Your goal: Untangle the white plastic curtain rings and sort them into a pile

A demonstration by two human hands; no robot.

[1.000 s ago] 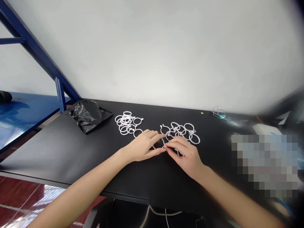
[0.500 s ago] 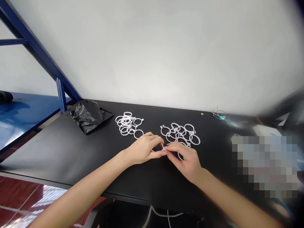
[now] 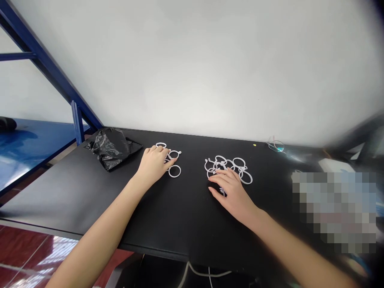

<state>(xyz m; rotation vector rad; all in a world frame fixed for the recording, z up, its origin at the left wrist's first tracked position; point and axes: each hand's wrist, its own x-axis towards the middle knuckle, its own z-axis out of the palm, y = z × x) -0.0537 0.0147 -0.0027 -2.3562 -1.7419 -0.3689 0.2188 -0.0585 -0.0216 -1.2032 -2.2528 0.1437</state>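
Two heaps of white plastic rings lie on a black table [image 3: 75, 188]. My left hand [image 3: 153, 165] rests palm down on the left heap of rings [image 3: 173, 162], fingers loosely spread over it. My right hand [image 3: 231, 190] lies flat on the near side of the right heap of rings [image 3: 237, 166], fingers stretched out and touching the nearest rings. Whether either hand has a ring under its fingers is hidden.
A crumpled black plastic bag [image 3: 111, 146] lies at the table's back left. A small clear object [image 3: 276, 145] sits by the white wall at the back right. A blue metal frame [image 3: 48, 68] stands to the left. A blurred-out patch [image 3: 334, 212] covers the right.
My hands were together at the table's middle, pinching one ring between them. They have parted: the left went to the left heap, the right back onto the right heap.
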